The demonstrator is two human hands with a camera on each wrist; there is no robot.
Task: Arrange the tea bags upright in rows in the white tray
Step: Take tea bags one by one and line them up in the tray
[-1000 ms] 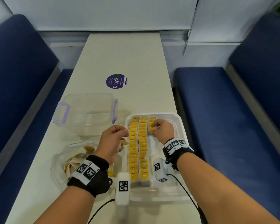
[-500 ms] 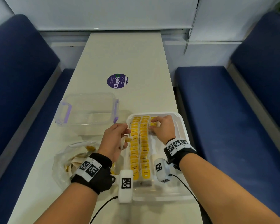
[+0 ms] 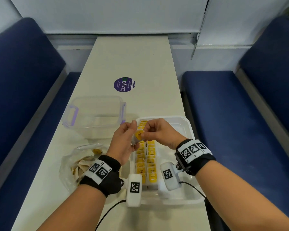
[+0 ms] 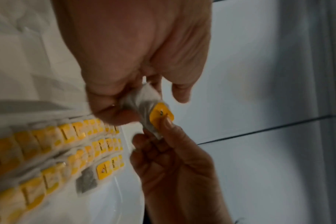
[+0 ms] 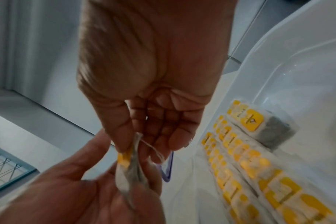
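- Hidden behind both wrist cameras (image 3: 134,189): near ends of the tea bag rows (image 3: 146,157).
- Blurred in both wrist views: print on the yellow tags (image 4: 161,113).
- Cut off at the right edge: white tray (image 5: 297,50).

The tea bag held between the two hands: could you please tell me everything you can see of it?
The small white paper tea bag with a square yellow tag is held in the air above the left part of the white plastic tray, clear of the rows. Dark tea shows grey through its thin, crumpled paper, and a pale string hangs loose. The left hand grips its body; the right hand pinches the tag end.
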